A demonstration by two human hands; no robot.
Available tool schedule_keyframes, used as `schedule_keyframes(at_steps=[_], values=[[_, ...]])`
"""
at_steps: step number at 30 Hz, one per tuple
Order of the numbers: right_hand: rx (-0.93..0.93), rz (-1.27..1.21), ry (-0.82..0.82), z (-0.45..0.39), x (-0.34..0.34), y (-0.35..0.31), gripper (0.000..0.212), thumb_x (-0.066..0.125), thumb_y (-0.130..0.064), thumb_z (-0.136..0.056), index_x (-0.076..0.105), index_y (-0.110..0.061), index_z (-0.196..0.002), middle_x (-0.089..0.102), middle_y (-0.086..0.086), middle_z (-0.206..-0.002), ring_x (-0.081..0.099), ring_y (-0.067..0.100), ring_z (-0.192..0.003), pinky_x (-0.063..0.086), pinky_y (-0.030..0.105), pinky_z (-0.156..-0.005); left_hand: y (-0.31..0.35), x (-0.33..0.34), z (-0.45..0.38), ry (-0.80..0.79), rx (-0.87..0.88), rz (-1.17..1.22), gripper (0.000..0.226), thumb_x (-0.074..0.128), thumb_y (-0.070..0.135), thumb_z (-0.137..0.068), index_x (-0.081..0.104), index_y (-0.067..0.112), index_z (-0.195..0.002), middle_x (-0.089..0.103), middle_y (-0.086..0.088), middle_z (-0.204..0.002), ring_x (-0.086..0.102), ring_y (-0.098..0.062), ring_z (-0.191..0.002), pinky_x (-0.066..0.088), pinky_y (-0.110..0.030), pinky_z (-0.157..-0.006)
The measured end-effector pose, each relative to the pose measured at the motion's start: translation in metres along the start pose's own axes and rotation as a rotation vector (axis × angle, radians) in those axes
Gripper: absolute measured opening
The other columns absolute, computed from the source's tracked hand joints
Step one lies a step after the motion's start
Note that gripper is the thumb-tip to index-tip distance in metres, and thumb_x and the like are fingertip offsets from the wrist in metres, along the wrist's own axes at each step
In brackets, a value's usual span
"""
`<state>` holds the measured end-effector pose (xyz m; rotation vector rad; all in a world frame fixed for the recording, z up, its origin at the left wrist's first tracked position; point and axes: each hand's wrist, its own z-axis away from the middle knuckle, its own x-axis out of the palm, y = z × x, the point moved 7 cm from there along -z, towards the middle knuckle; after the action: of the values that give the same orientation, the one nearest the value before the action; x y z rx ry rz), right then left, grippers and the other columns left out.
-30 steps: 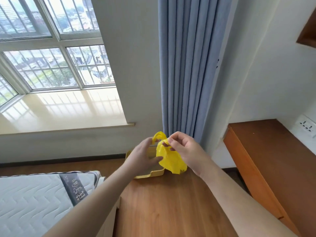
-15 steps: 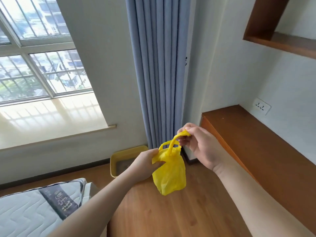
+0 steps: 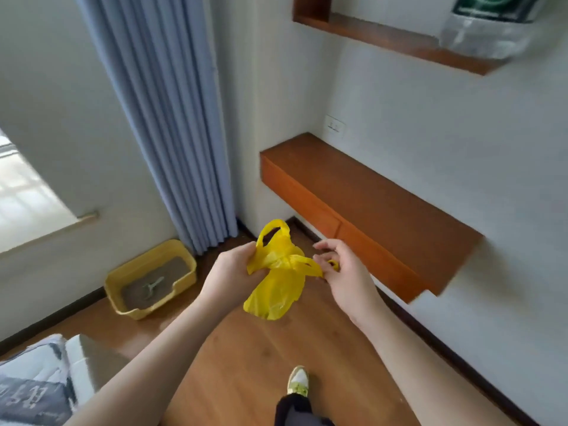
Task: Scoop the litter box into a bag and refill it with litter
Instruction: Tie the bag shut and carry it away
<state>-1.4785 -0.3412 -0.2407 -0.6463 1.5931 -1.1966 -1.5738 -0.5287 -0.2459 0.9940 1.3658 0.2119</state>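
Two hands on yellow bag [image 3: 278, 272] | left hand [image 3: 233, 272] grips its neck, right hand [image 3: 341, 269] pinches one handle | step: opening bag, right of litter box [image 3: 150, 279] | next: spread mouth, reach scoop [image 3: 152, 285] in box

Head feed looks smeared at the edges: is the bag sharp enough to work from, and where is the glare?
Head view: bag and both hands, left and right, read fairly sharp; the clear container top right is motion-blurred; the window at left is blown out; straight edges bow from the wide lens.
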Motion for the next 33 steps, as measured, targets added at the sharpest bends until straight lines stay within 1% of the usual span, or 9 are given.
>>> schedule_keyframes(at_steps=[3,6,12,14,16,21,24,28,33], values=[[-0.075,0.178,0.077,0.04,-0.038,0.005,0.016,0.057,-0.019,-0.094,0.061,-0.027,-0.108,0.064,-0.017,-0.097,0.062,0.001,-0.087,0.05,0.016,-0.075,0.039,0.028,0.011,-0.073,0.082,0.025,0.01,0.072,0.025,-0.081,0.062,0.021,-0.08,0.061,0.008,-0.067,0.056,-0.006,-0.063,0.041,-0.023,-0.054],[-0.107,0.304,0.172,0.074,-0.072,0.012,0.031,0.062,-0.015,-0.091,0.061,-0.022,-0.121,0.061,-0.014,-0.114,0.055,-0.002,-0.103,0.043,0.006,-0.086,0.08,0.054,0.025,-0.149,0.155,0.058,0.008,0.071,0.019,-0.081,0.065,0.019,-0.086,0.061,0.009,-0.069,0.056,-0.006,-0.065,0.041,-0.018,-0.053],[-0.092,0.256,0.242,0.141,-0.121,0.026,0.038,0.065,-0.018,-0.089,0.054,-0.033,-0.122,0.054,-0.03,-0.108,0.049,-0.026,-0.092,0.036,-0.005,-0.078,0.15,0.108,0.06,-0.306,0.277,0.1,0.015,0.067,0.011,-0.082,0.065,0.021,-0.092,0.063,0.01,-0.075,0.057,-0.005,-0.067,0.043,-0.016,-0.056],[-0.078,0.279,0.296,0.163,-0.144,0.036,0.033,0.065,-0.021,-0.089,0.056,-0.034,-0.119,0.056,-0.028,-0.106,0.054,-0.017,-0.09,0.037,-0.003,-0.078,0.174,0.127,0.072,-0.344,0.326,0.103,0.018,0.067,0.009,-0.081,0.064,0.024,-0.09,0.062,0.012,-0.075,0.057,-0.001,-0.068,0.042,-0.013,-0.056],[-0.05,0.329,0.346,0.186,-0.17,0.051,0.022,0.065,-0.023,-0.089,0.065,-0.023,-0.111,0.063,-0.017,-0.099,0.057,-0.004,-0.085,0.04,0.003,-0.075,0.199,0.148,0.085,-0.372,0.377,0.097,0.021,0.068,0.009,-0.08,0.065,0.024,-0.093,0.063,0.013,-0.076,0.056,0.0,-0.07,0.041,-0.011,-0.055],[0.011,0.507,0.473,0.268,-0.251,0.092,0.009,0.063,-0.016,-0.09,0.066,-0.011,-0.096,0.063,-0.001,-0.088,0.054,0.01,-0.077,0.036,0.008,-0.068,0.27,0.216,0.132,-0.475,0.513,0.11,0.018,0.071,0.006,-0.076,0.07,0.01,-0.093,0.069,0.002,-0.084,0.057,-0.007,-0.081,0.043,-0.02,-0.064],[0.067,0.63,0.507,0.328,-0.305,0.122,0.005,0.065,-0.011,-0.087,0.065,-0.01,-0.092,0.061,0.003,-0.085,0.058,0.019,-0.078,0.043,0.026,-0.068,0.317,0.27,0.17,-0.591,0.588,0.1,0.019,0.072,0.008,-0.072,0.07,0.012,-0.09,0.069,-0.001,-0.084,0.06,-0.011,-0.078,0.046,-0.023,-0.065],[0.151,0.714,0.546,0.406,-0.372,0.161,0.009,0.07,-0.011,-0.084,0.065,-0.01,-0.092,0.062,0.004,-0.083,0.061,0.022,-0.076,0.041,0.027,-0.066,0.383,0.339,0.222,-0.694,0.692,0.075,0.022,0.079,0.004,-0.071,0.067,0.012,-0.087,0.06,0.006,-0.078,0.056,-0.014,-0.072,0.04,-0.014,-0.062],[0.26,0.647,0.628,0.484,-0.438,0.202,0.012,0.063,-0.01,-0.089,0.066,-0.013,-0.1,0.062,0.003,-0.093,0.059,0.018,-0.085,0.043,0.027,-0.072,0.453,0.412,0.288,-0.777,0.805,0.057,0.027,0.083,0.013,-0.07,0.062,0.006,-0.084,0.055,0.005,-0.074,0.051,-0.014,-0.068,0.034,-0.01,-0.059]])
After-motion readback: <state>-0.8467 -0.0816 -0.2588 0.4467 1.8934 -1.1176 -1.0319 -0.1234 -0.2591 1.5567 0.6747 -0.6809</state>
